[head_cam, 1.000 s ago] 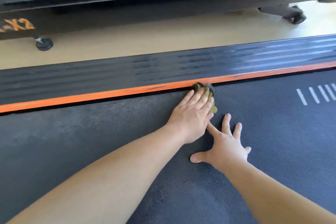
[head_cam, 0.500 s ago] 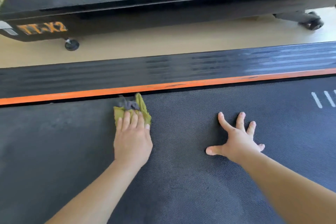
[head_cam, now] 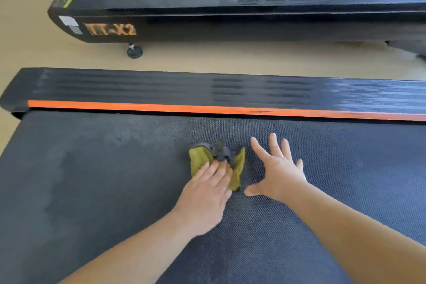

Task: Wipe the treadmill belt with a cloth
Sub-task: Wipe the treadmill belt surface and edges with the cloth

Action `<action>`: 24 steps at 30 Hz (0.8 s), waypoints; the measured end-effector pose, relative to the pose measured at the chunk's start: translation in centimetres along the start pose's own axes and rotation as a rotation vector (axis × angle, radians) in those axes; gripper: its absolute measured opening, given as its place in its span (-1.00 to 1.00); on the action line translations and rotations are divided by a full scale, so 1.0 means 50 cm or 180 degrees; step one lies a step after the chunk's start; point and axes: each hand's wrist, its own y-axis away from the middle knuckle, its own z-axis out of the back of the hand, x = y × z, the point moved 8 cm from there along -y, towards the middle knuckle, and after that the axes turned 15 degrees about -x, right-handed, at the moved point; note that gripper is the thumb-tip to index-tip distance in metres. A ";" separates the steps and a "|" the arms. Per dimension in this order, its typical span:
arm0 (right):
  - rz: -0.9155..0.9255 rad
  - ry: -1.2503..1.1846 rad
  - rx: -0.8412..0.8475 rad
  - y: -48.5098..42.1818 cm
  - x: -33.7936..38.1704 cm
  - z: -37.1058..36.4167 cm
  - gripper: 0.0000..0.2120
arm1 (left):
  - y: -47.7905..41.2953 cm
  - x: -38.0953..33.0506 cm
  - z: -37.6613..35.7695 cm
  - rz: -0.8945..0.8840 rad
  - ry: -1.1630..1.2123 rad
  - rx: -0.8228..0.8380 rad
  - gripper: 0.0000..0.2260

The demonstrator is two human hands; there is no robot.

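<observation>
Pressing cloth (head_cam: 201,161) flat on belt (head_cam: 92,180) with left hand (head_cam: 205,196), fingers straight, not clenched. Bunched just ahead of those fingertips, long axis fore-aft. Right hand (head_cam: 279,173) splayed, released, just right of it. Duller belt leftward, probably next.

Both bare arms reach forward, palms down. The left forearm (head_cam: 138,244) comes in from 7 o'clock; the left hand (head_cam: 205,193) lies flat, fingers straight and together, aimed at 1 o'clock. The right forearm (head_cam: 345,221) enters from 4 o'clock; the right hand (head_cam: 279,173), just beside, has fingers spread toward 12 o'clock, thumb toward 9
</observation>
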 end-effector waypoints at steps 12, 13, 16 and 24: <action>-0.0086 0.0375 0.0240 -0.034 0.106 -0.054 0.39 | 0.011 0.184 0.024 0.0646 -0.0077 -0.0136 -0.42; -0.0082 0.0389 0.0239 -0.036 0.105 -0.053 0.38 | 0.017 0.160 0.019 0.0265 0.0020 -0.0064 -0.43; -0.0086 0.0455 0.0292 -0.039 0.102 -0.049 0.38 | 0.004 0.221 0.024 -0.0038 -0.0334 -0.0169 -0.46; -0.0002 0.0453 0.0183 -0.039 0.094 -0.056 0.38 | -0.072 0.098 -0.003 0.0667 0.0071 -0.0463 -0.47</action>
